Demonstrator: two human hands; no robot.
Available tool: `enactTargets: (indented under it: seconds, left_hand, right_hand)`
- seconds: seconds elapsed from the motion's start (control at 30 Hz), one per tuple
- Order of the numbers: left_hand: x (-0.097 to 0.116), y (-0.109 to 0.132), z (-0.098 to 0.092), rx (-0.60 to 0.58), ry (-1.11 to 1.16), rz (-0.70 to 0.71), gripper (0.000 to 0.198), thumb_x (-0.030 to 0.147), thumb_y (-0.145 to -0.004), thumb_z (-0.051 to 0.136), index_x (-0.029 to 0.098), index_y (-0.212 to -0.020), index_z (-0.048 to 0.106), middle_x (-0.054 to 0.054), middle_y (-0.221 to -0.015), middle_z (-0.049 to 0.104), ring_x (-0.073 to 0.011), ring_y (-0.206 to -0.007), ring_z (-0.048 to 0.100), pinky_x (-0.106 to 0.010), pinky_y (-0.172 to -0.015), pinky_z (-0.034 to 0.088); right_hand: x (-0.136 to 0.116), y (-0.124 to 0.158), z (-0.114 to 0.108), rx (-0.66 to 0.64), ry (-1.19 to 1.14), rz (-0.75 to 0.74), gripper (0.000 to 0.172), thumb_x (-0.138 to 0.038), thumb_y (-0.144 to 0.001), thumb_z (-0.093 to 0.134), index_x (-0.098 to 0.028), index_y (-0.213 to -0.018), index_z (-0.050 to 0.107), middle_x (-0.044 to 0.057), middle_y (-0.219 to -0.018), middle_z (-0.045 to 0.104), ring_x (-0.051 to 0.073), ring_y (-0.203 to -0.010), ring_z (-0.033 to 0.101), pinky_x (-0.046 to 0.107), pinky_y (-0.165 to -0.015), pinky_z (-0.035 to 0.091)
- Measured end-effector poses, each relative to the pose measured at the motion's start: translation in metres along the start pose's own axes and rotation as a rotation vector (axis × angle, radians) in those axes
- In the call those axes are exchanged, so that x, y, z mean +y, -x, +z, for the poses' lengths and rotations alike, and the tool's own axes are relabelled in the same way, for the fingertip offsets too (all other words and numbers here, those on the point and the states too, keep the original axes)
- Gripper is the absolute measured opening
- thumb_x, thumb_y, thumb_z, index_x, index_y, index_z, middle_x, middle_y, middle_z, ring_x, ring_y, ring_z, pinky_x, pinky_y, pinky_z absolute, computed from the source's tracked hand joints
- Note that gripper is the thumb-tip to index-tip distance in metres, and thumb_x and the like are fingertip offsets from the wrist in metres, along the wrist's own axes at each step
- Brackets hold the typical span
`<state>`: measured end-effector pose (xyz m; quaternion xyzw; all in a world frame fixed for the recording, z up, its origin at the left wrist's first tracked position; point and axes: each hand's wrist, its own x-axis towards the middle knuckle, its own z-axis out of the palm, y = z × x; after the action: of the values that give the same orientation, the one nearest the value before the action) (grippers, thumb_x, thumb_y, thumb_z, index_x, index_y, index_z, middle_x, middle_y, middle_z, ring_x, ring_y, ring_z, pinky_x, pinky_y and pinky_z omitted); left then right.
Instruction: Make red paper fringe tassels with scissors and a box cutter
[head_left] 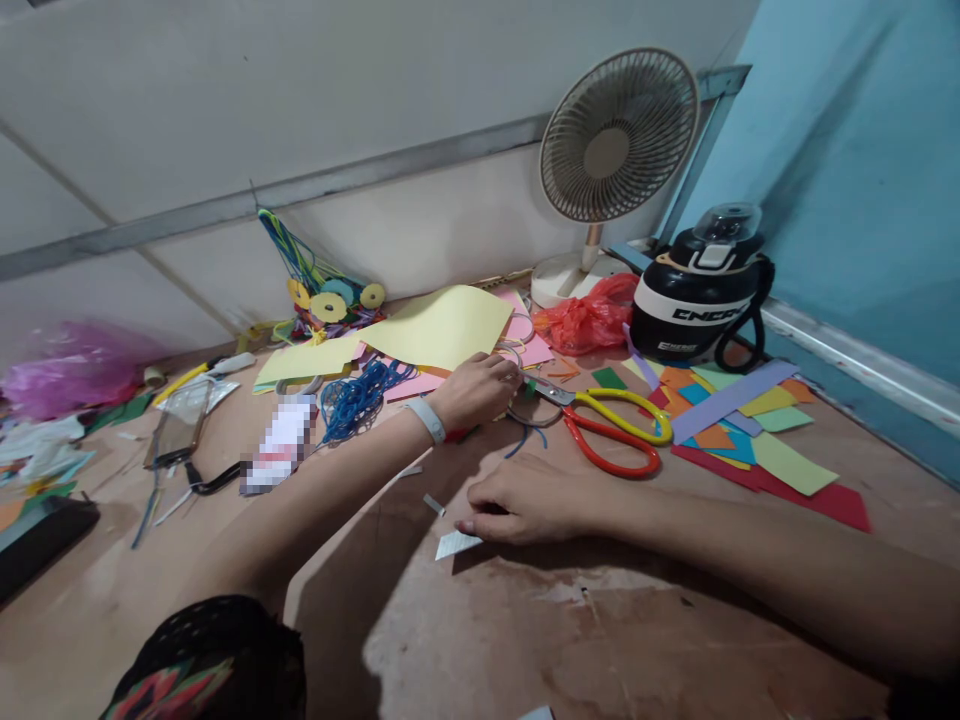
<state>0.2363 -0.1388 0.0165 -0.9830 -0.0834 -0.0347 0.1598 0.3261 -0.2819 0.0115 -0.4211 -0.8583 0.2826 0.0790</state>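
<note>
My left hand (484, 390), with a pale band on its wrist, reaches over the middle of the table. Its fingers are bent down near the blades of the scissors (626, 415), which have one yellow and one red handle; what the fingertips touch is hidden. Nearer to me, my right hand (529, 500) rests on the table with curled fingers. Thumb and finger are at a small white paper piece (456, 543), holding its edge. A smaller white strip (434, 505) lies just beyond. Blue string (360, 400) is bundled left of my left hand.
Yellow sheets (442, 325) and a red plastic bag (589, 315) lie behind. A fan (619, 135) and a black-and-white bottle (697, 300) stand at the back right. Coloured paper pieces (795, 460) are at right, a phone (180, 425) and pink bag (75, 370) at left.
</note>
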Motion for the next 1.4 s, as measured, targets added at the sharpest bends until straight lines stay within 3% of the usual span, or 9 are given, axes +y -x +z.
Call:
enactTargets:
  seconds: [0.23, 0.47, 0.73, 0.9, 1.1, 1.23, 1.4]
  left_hand:
    - [-0.011, 0.0, 0.002, 0.068, 0.168, 0.014, 0.024, 0.027, -0.09, 0.057, 0.015, -0.106, 0.07, -0.011, -0.115, 0.066, -0.024, -0.105, 0.062, -0.035, -0.089, 0.046]
    - [-0.015, -0.002, -0.005, 0.099, 0.199, -0.007, 0.024, 0.026, -0.092, 0.055, 0.016, -0.105, 0.072, -0.012, -0.117, 0.067, -0.0238, -0.105, 0.062, -0.036, -0.09, 0.045]
    - [-0.013, 0.001, -0.005, 0.077, 0.202, 0.027, 0.025, 0.025, -0.09, 0.057, 0.016, -0.107, 0.071, -0.011, -0.109, 0.068, -0.0235, -0.1, 0.063, -0.036, -0.088, 0.046]
    - [-0.012, -0.001, -0.009, 0.006, 0.164, 0.045, 0.025, 0.026, -0.089, 0.057, 0.014, -0.105, 0.071, -0.012, -0.104, 0.068, -0.0236, -0.095, 0.063, -0.036, -0.088, 0.046]
    - [-0.013, -0.002, -0.009, 0.009, 0.191, 0.063, 0.024, 0.031, -0.087, 0.059, 0.014, -0.097, 0.072, -0.012, -0.101, 0.068, -0.0227, -0.091, 0.063, -0.036, -0.086, 0.046]
    - [-0.013, 0.0, -0.009, 0.035, 0.201, 0.059, 0.027, 0.033, -0.089, 0.057, 0.015, -0.104, 0.07, -0.011, -0.099, 0.068, -0.022, -0.089, 0.063, -0.035, -0.087, 0.046]
    - [-0.013, 0.003, -0.01, 0.024, 0.221, 0.044, 0.034, 0.039, -0.087, 0.059, 0.015, -0.11, 0.067, -0.01, -0.096, 0.069, -0.0233, -0.088, 0.063, -0.036, -0.087, 0.046]
  right_hand:
    - [-0.001, 0.001, -0.001, -0.03, -0.014, 0.004, 0.039, -0.044, -0.098, 0.045, -0.017, -0.092, 0.072, 0.006, -0.087, 0.071, 0.014, -0.072, 0.054, 0.026, -0.058, 0.025]
    - [-0.001, 0.0, -0.001, -0.019, -0.003, 0.003, 0.039, -0.045, -0.098, 0.045, -0.018, -0.092, 0.073, 0.006, -0.087, 0.072, 0.013, -0.07, 0.053, 0.026, -0.057, 0.024]
    - [-0.002, 0.001, -0.002, -0.026, -0.024, 0.002, 0.037, -0.043, -0.097, 0.045, -0.02, -0.101, 0.075, 0.007, -0.094, 0.074, 0.016, -0.079, 0.059, 0.025, -0.06, 0.028]
    - [0.0, 0.0, 0.0, -0.021, -0.01, 0.009, 0.038, -0.044, -0.097, 0.046, -0.02, -0.1, 0.075, 0.006, -0.091, 0.074, 0.016, -0.074, 0.059, 0.027, -0.059, 0.029]
    - [-0.002, 0.0, -0.002, -0.018, 0.034, 0.033, 0.041, -0.048, -0.097, 0.046, -0.019, -0.096, 0.075, 0.007, -0.086, 0.073, 0.014, -0.067, 0.055, 0.026, -0.056, 0.024]
    - [-0.004, 0.001, -0.003, -0.026, 0.051, 0.053, 0.043, -0.049, -0.097, 0.046, -0.018, -0.095, 0.075, 0.006, -0.084, 0.072, 0.012, -0.061, 0.05, 0.027, -0.054, 0.021]
    - [-0.005, 0.002, -0.005, -0.031, 0.022, 0.035, 0.04, -0.046, -0.098, 0.044, -0.021, -0.104, 0.075, 0.007, -0.087, 0.072, 0.015, -0.067, 0.057, 0.027, -0.056, 0.025]
